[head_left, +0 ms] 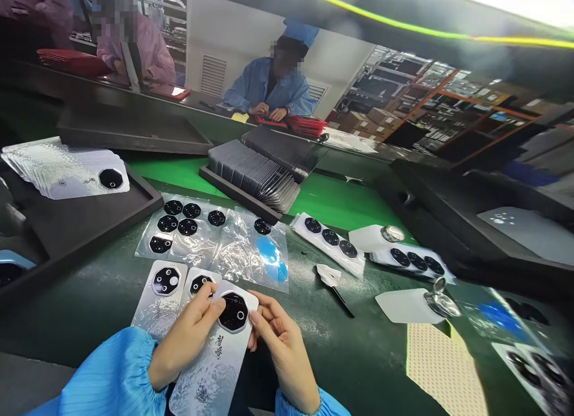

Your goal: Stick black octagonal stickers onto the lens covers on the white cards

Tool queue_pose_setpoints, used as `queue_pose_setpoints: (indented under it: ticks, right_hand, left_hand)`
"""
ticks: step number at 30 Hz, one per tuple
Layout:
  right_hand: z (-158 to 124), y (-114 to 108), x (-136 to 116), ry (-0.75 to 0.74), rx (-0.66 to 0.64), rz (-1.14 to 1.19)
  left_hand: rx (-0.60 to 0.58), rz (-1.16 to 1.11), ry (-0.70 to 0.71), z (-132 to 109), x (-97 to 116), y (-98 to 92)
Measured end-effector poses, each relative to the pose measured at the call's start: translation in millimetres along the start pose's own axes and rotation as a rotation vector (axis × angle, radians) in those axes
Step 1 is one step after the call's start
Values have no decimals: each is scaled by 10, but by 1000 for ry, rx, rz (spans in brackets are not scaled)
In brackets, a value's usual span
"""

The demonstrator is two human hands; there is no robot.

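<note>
My left hand (185,333) and my right hand (283,350) hold a white phone back panel (210,368) with a black octagonal camera module (233,312) near its top. My left fingers press on the panel's upper left, close to the module, and my right fingers grip its right edge. Two similar panels (159,296) lie just left of my hands, partly overlapped by the held one. Beyond them, a clear plastic sheet (210,242) carries several black camera lens pieces (187,226).
A dark tray (134,207) holds stacked white panels at left. A rack of grey panels (253,177) stands behind the plastic sheet. To the right lie strips of black lens pieces (329,239), a swab (334,281) and round metal pieces (442,302). Two co-workers sit beyond the bench.
</note>
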State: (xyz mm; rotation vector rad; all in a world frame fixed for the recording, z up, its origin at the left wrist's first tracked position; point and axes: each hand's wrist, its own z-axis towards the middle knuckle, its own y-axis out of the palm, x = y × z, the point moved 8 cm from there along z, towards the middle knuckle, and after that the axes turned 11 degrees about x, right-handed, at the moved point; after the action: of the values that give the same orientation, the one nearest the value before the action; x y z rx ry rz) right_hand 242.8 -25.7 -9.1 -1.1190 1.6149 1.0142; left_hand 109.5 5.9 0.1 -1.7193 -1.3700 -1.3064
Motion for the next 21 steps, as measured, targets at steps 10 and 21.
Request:
queue_pose_setpoints:
  ticks: [10,21]
  right_hand:
    - [-47,20,-73,-5,31,44]
    - [-5,29,21,62,48,124]
  left_hand:
    - [-20,121,-51,-45,-29,51]
    - [-204,-2,-75,-47,-34,44]
